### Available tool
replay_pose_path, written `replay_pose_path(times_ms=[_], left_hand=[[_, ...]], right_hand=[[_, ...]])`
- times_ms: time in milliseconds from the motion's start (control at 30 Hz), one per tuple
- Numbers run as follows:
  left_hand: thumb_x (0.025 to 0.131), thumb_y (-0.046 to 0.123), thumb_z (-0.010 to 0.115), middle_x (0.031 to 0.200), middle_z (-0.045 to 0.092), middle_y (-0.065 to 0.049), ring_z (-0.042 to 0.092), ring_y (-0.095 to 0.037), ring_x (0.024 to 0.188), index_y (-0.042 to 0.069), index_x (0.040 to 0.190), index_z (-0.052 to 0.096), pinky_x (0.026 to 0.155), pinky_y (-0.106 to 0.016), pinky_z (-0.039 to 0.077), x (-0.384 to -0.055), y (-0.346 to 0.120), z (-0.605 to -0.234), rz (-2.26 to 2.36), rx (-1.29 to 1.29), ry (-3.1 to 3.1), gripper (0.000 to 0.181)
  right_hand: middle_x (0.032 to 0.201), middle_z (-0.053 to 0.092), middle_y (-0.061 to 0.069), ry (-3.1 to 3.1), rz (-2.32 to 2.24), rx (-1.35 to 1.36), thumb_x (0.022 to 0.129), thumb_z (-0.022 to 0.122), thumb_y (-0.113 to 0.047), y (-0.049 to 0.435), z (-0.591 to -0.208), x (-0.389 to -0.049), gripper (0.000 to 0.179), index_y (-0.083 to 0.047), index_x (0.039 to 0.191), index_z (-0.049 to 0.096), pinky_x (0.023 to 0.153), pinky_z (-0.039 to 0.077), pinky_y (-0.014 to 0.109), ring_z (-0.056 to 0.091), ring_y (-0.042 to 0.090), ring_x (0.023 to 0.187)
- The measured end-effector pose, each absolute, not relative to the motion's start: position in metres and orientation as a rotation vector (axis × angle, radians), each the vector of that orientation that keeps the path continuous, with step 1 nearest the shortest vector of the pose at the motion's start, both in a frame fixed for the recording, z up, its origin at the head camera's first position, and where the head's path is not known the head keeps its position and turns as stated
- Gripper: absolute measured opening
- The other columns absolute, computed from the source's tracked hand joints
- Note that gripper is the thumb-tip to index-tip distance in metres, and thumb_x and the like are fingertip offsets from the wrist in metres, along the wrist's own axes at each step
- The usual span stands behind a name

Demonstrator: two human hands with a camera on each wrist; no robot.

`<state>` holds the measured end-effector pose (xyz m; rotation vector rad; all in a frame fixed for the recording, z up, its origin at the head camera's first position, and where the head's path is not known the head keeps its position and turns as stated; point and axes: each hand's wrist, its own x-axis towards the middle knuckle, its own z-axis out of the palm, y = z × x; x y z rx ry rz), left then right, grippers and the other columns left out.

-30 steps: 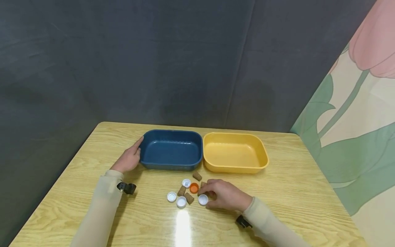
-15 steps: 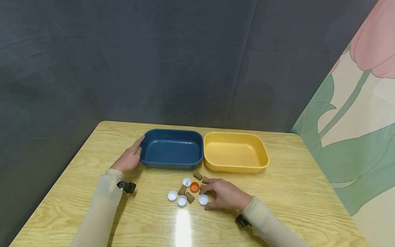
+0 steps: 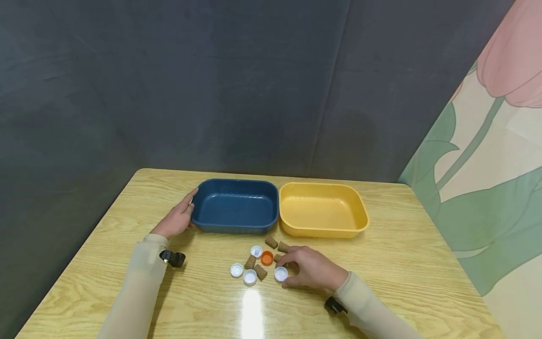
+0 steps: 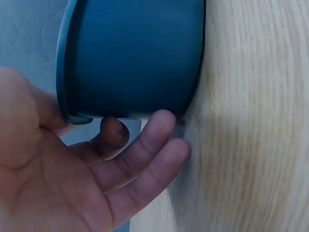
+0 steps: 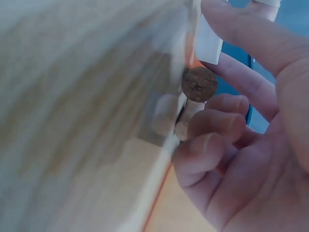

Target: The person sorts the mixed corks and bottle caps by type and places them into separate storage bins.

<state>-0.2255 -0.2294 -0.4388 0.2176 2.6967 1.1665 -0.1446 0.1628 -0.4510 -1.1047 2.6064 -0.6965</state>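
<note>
Cap (image 3: 281, 274) (white) is pinched in your R hand (image 3: 311, 267), nr side of blue bin (image 3: 235, 228) & yellow bin (image 3: 323, 232), abt in line w/ the split btwn them, while your L hand (image 3: 174, 220), fingers loose, touches blue bin's L end.

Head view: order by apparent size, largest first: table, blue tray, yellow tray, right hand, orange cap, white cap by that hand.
1. Table
2. Blue tray and yellow tray: too alike to rank
3. Right hand
4. Orange cap and white cap: too alike to rank
</note>
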Motion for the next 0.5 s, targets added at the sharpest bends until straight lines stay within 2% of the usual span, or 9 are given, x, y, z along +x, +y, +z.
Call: replay_pose_path(times_ms=[100,200,300,500], left_hand=[[0.111,0.019,0.022,0.13,0.047,-0.032,0.064,-0.025,0.076,0.015,0.163,0.007,0.07,-0.035,0.051,-0.226,-0.23,-0.439,1.175,0.214,2.693,0.054],[0.111,0.019,0.022,0.133,0.045,-0.033,0.064,-0.025,0.075,0.015,0.163,0.007,0.07,-0.035,0.051,-0.226,-0.23,-0.439,1.176,0.205,2.685,0.054],[0.111,0.018,0.023,0.133,0.046,-0.033,0.063,-0.026,0.075,0.015,0.163,0.006,0.071,-0.037,0.052,-0.226,-0.229,-0.438,1.175,0.196,2.67,0.055],[0.111,0.019,0.023,0.116,0.052,-0.029,0.062,-0.026,0.074,0.016,0.163,0.005,0.073,-0.041,0.053,-0.226,-0.228,-0.435,1.165,0.172,2.653,0.055]], right_hand=[[0.099,0.066,-0.008,2.617,-0.73,-1.101,0.076,0.088,-0.03,0.165,-0.448,-0.144,0.033,-0.02,0.105,0.076,0.075,0.048,0.025,0.057,0.008,0.083],[0.084,0.059,-0.008,2.637,-0.746,-1.084,0.075,0.089,-0.031,0.166,-0.444,-0.144,0.036,-0.02,0.106,0.077,0.064,0.041,0.021,0.048,0.007,0.071],[0.08,0.058,-0.005,2.667,-0.744,-1.048,0.075,0.088,-0.032,0.167,-0.441,-0.145,0.035,-0.021,0.106,0.077,0.061,0.039,0.02,0.047,0.007,0.069],[0.079,0.059,-0.003,2.723,-0.792,-1.032,0.075,0.088,-0.027,0.172,-0.431,-0.151,0.028,-0.02,0.099,0.075,0.064,0.041,0.022,0.052,0.012,0.072]])
